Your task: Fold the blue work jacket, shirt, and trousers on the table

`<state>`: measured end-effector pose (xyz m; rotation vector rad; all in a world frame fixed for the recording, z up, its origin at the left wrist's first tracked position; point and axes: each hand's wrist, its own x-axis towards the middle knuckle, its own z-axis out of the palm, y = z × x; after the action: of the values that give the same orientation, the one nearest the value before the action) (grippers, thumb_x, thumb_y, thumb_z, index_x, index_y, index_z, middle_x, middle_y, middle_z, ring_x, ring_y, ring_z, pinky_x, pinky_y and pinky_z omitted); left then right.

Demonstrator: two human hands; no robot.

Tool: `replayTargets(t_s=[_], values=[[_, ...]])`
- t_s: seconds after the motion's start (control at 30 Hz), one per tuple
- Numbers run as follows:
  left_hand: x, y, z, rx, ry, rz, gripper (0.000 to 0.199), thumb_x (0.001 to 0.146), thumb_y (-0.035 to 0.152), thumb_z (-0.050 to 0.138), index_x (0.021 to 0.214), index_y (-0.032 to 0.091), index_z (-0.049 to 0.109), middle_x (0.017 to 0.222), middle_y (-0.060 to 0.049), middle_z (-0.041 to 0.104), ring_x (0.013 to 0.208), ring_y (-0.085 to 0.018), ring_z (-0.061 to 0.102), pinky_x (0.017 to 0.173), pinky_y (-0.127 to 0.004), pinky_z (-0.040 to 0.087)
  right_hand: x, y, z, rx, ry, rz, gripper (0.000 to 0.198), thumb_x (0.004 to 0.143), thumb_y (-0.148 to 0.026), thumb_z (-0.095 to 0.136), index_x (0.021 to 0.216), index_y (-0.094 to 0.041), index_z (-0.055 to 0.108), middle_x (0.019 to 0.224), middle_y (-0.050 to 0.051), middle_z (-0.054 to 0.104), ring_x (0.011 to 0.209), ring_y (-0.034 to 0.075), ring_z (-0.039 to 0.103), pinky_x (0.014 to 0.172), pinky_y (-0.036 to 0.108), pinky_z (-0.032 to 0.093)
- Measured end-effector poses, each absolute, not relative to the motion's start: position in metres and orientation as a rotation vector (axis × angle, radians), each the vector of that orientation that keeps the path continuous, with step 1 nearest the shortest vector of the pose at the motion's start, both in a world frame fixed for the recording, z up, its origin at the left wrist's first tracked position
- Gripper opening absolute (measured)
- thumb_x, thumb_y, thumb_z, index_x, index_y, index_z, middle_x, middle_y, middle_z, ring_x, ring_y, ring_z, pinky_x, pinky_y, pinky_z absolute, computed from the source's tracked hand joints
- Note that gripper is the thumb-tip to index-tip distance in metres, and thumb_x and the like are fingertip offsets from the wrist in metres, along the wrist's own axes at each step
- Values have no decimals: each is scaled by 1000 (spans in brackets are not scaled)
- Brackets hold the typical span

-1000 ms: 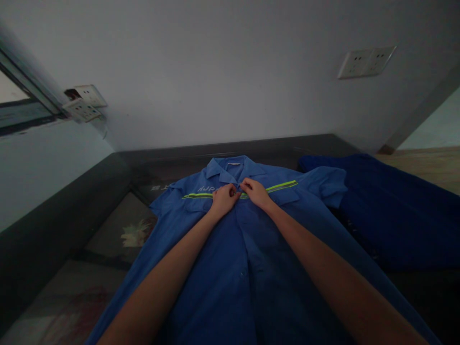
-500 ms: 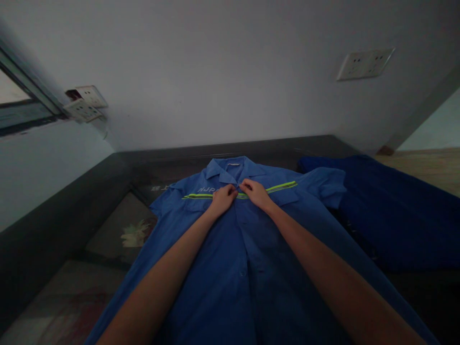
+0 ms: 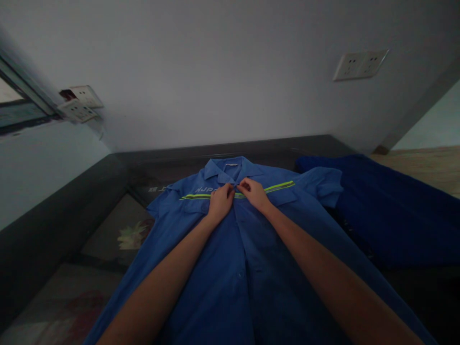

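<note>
A blue short-sleeved work shirt lies spread out, front side up, its collar at the far end. A yellow-green reflective stripe crosses the chest, with pale lettering above it on the left. My left hand is closed in a pinch on the shirt's front edge just below the collar. Right beside it, my right hand pinches the opposite edge, fingertips close to the left ones. Whatever small part lies between the fingertips is hidden. Lower down, a button shows on the front opening.
Darker blue folded cloth lies to the right of the shirt. The dark surface beneath bears a printed flower picture on the left. Behind stands a pale wall with power sockets and loose socket plates by a window.
Both hands stay at the same spot on the shirt front, with the fingers shifting slightly. The whole view has moved a little.
</note>
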<state>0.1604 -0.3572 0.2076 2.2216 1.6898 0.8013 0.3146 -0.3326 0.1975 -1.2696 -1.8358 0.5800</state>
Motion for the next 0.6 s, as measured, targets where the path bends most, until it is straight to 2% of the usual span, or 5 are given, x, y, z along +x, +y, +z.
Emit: replayTargets(t_s=[0.2,0.6], values=[[159,-351,201,2142,1574,955,10,89,18,48,89,17,57,89,-5,66,82,-18,61,72,-27,42,315,-328,195,-1345,-1864,578,13,83,-29,59,76,-18,58,70,0,61,64,13,53,61,24,37],[159,-352,200,2146,1598,965,5,83,19,55,79,17,58,71,-1,61,64,-14,54,60,-24,36,317,-328,193,-1292,-1901,621,9,84,-25,57,78,-18,58,74,0,61,70,14,55,65,24,38]])
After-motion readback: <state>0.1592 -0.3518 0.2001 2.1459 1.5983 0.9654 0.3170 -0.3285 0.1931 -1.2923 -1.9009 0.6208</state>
